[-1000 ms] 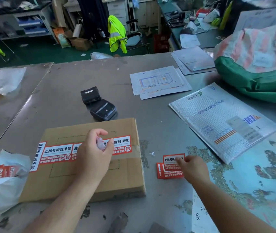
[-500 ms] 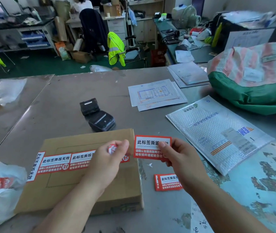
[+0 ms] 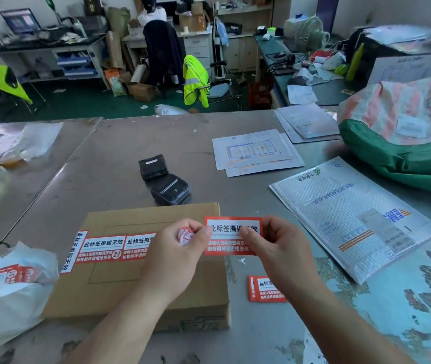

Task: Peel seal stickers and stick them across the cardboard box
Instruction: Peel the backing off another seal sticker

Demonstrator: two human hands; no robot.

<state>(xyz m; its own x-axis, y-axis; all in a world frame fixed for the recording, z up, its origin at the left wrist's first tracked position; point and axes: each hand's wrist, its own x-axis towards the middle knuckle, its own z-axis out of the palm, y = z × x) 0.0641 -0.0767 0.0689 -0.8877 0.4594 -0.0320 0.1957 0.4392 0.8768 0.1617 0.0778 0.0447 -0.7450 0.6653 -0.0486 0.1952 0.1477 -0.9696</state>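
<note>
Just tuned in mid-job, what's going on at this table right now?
A person is sealing a cardboard box with red seal stickers. The right hand pinches a loose sticker over the box's right edge. The left hand, gripping crumpled paper, pinches the sticker's left end. A row of stickers already runs across the box top, and a spare stack lies on the table to its right.

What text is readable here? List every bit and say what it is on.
"此标签撕毁无效": held sticker, partly covered.
"此标签撕毁无效", "请确认包装完整再签收", "如有损坏请拒绝签收", "封": stickers on the cardboard box.
"此标…": loose stickers on the table, rest hidden.
Bubble mailer: print upside down and too small to read.
Printed sheets: too small to read.
</note>
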